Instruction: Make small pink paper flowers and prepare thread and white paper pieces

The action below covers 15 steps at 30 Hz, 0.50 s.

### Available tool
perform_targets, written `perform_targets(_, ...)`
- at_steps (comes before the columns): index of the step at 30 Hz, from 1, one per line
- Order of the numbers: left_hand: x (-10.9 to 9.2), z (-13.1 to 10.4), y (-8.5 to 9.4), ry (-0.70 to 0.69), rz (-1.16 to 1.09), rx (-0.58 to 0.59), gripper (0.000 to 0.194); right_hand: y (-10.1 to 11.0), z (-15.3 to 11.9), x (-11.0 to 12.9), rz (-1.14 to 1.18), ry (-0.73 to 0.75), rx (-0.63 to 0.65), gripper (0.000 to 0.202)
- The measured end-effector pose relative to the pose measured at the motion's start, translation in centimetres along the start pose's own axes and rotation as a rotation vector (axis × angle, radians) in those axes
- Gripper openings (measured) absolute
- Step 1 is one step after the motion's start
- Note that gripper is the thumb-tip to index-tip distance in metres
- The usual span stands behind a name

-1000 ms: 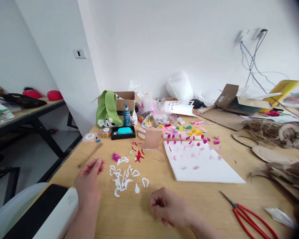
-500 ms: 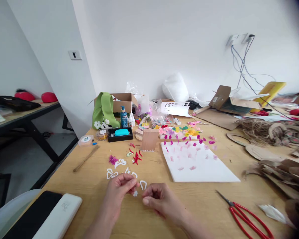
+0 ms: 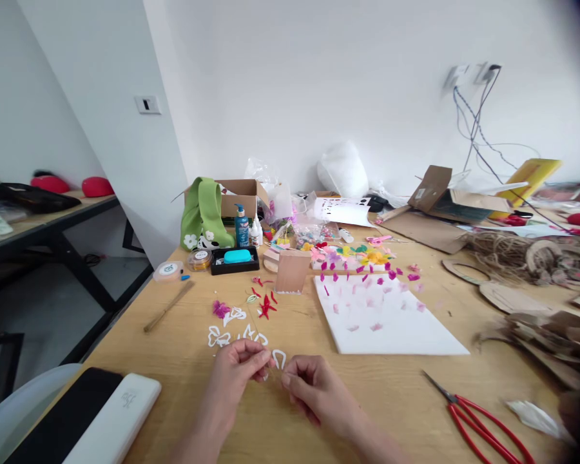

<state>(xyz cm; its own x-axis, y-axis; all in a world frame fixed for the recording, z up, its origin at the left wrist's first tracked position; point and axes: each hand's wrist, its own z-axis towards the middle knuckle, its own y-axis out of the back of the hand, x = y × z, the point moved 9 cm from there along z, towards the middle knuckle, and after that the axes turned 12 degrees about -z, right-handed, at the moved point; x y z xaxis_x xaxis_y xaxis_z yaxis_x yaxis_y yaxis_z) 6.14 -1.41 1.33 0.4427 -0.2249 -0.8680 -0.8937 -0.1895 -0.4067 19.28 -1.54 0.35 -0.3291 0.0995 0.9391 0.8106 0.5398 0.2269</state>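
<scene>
On the wooden table (image 3: pixel 290 425), just in front of the white foam sheet (image 3: pixel 391 322), both hands meet over a scatter of white petal cutouts (image 3: pixel 232 332). The left hand (image 3: pixel 236 370) has thumb and forefinger pinched together at the near edge of the cutouts, on something too small to make out. The right hand (image 3: pixel 314 386) sits just beside it, fingers curled in and tips drawn together; I cannot tell whether they grip anything. A single white loop-shaped petal (image 3: pixel 279 357) lies on the table between the two sets of fingertips, just beyond them.

Left of the foam sheet, beyond the cutouts, lie small red scraps (image 3: pixel 267 304) and a purple flower piece (image 3: pixel 220 309). A small cardboard block (image 3: pixel 292 270) stands upright near the sheet's far left corner. Magenta petals (image 3: pixel 367 274) are strewn along the sheet's far edge, with paler pink ones on it. Further left of the sheet are a black tray with a teal item (image 3: pixel 236 258), a blue bottle (image 3: pixel 241 225) and a green cloth (image 3: pixel 203 212) draped at an open cardboard box (image 3: pixel 241 193). Red-handled scissors (image 3: pixel 478 422) lie to the near right of the sheet. A white device on a black case (image 3: pixel 116 419) rests at the table's near left edge, well apart from the sheet.
</scene>
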Motion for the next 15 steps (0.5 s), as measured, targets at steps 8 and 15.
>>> perform_targets(8, -2.2, 0.8, 4.4, -0.128, -0.159, -0.240, 0.036, 0.7, -0.3, -0.3, -0.090, 0.000, 0.039, 0.011)
perform_targets(15, -4.6, 0.6, 7.5, -0.246, -0.295, -0.415, 0.034, 0.2, -1.8, -0.2, -0.392, -0.015, 0.241, 0.007)
